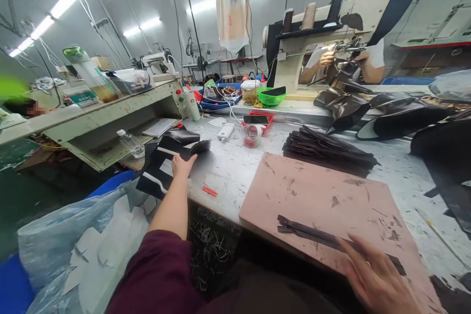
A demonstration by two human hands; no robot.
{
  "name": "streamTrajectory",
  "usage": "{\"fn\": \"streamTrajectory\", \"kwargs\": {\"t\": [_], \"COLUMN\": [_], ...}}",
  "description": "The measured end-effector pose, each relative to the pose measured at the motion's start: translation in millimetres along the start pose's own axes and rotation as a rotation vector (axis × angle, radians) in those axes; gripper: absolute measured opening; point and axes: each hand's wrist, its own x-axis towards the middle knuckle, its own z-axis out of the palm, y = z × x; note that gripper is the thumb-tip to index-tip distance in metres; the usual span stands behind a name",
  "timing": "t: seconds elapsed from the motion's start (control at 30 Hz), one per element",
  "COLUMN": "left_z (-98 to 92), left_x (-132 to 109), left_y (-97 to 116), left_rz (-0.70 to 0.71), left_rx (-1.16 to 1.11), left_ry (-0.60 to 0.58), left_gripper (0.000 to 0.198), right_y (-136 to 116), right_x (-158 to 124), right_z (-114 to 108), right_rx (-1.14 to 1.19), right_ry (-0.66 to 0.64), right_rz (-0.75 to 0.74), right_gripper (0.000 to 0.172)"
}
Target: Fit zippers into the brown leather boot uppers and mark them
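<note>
My left hand [183,164] reaches out to the table's left edge and closes on a dark leather piece [180,144] lying atop a black panel with white stripes [158,171]. My right hand [375,277] lies flat with fingers spread on a dark zipper strip [312,233], which stretches across a pink cutting board [320,196] in front of me.
A stack of dark zipper strips [327,149] lies beyond the board. A phone on a red tray [256,119], a cup [192,104] and a green bowl [271,96] stand further back. Another person sews at a machine [331,34]. Plastic bag with white cutouts [84,245] at left.
</note>
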Motion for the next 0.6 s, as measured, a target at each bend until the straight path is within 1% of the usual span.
{"fn": "streamTrajectory", "kwargs": {"t": [0.1, 0.2, 0.27, 0.33, 0.37, 0.43, 0.47, 0.53, 0.6], "left_z": [0.4, 0.4, 0.6, -1.7, -5.2, -18.9, -29.8, -59.3, -96.4], "left_x": [19.6, 31.4, 37.1, 41.5, 43.2, 45.3, 45.6, 43.6, 36.9], "left_y": [3.4, 14.2, 22.4, 28.6, 30.2, 30.0, 28.3, 23.2, 19.5], "left_rz": [0.071, 0.207, 0.278, 0.295, 0.286, 0.262, 0.252, 0.241, 0.250], "left_rx": [0.007, 0.032, 0.056, 0.078, 0.085, 0.085, 0.077, 0.047, 0.000], "left_ry": [0.006, -0.022, -0.080, -0.122, -0.122, -0.079, -0.040, 0.063, 0.190], "left_gripper": [0.045, 0.046, 0.039, 0.030, 0.028, 0.028, 0.029, 0.028, 0.026], "right_y": [-3.9, -6.1, -7.3, -8.4, -8.7, -8.6, -8.4, -8.6, -11.9], "right_x": [10.4, 17.2, 19.6, 21.0, 21.5, 22.7, 23.5, 26.8, 34.3], "right_z": [-0.5, -0.7, 0.0, 1.3, 1.9, 2.3, 2.1, 1.0, -0.7], "right_rx": [-0.008, -0.022, -0.028, -0.027, -0.021, 0.002, 0.019, 0.062, 0.133], "right_ry": [0.036, 0.045, 0.033, 0.033, 0.030, 0.031, 0.039, 0.055, 0.071], "right_rz": [-0.030, -0.095, -0.132, -0.149, -0.152, -0.146, -0.138, -0.117, -0.086], "right_gripper": [0.050, 0.043, 0.037, 0.033, 0.032, 0.030, 0.028, 0.026, 0.025]}}
